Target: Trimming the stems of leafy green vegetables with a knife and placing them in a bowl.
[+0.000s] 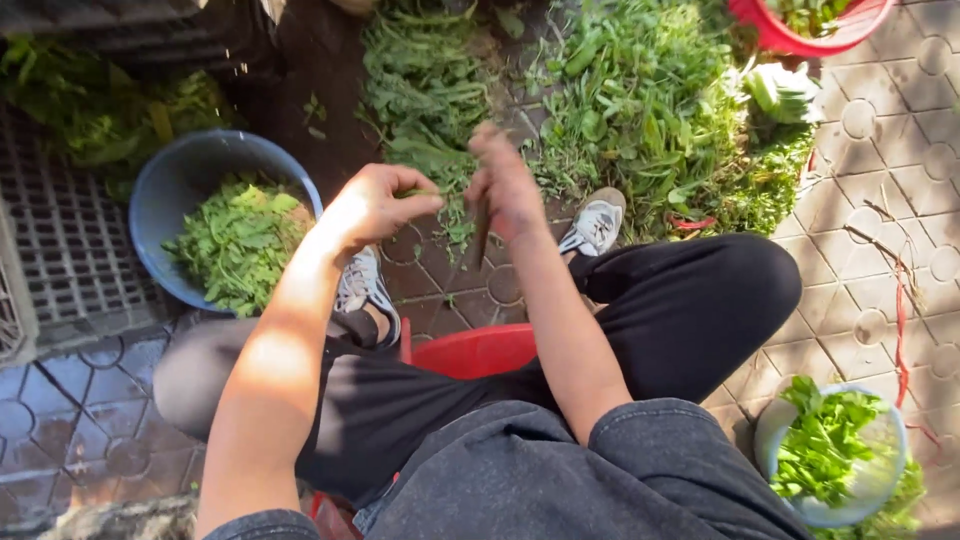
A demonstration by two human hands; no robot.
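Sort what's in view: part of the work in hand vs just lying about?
In use:
left hand
right hand
green stem held between them
blue bowl of leaves
greens pile

Lying about:
red basin
pale bowl of leaves
metal grate

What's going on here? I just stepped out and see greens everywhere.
A seated person holds a leafy green stalk between the left hand and right hand. A blue bowl of picked leaves sits at their left, a white bowl of leaves at their right, and loose greens are piled on the paving ahead.
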